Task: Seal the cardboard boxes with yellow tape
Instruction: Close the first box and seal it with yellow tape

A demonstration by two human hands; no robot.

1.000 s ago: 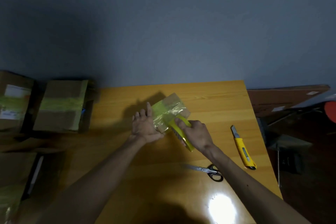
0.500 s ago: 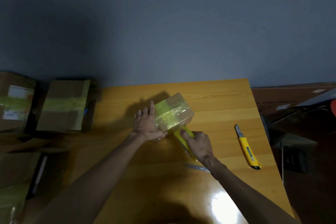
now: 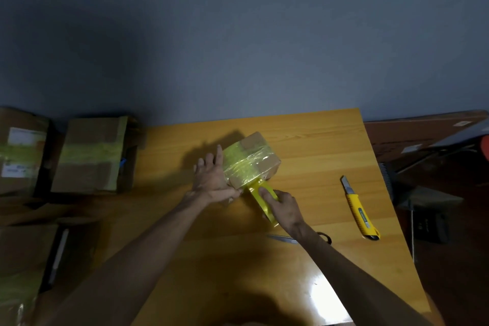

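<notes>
On your table (image 3: 304,135), with two taped boxes (image 3: 92,156) off its left edge, the small cardboard box (image 3: 264,159) sits near the middle, banded in yellow tape (image 3: 242,165). Your left hand (image 3: 211,177) lies flat, fingers straight, against the box's left side; your right hand (image 3: 287,209) curls round the tape roll (image 3: 256,192) at its near corner. A yellow utility knife (image 3: 360,209) lies to the right; your right forearm hides most of the scissors (image 3: 324,236)

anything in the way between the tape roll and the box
Nothing visible. The right hand grips the tape roll at the near edge of the box; the left hand presses its left side, clear of the roll.
</notes>
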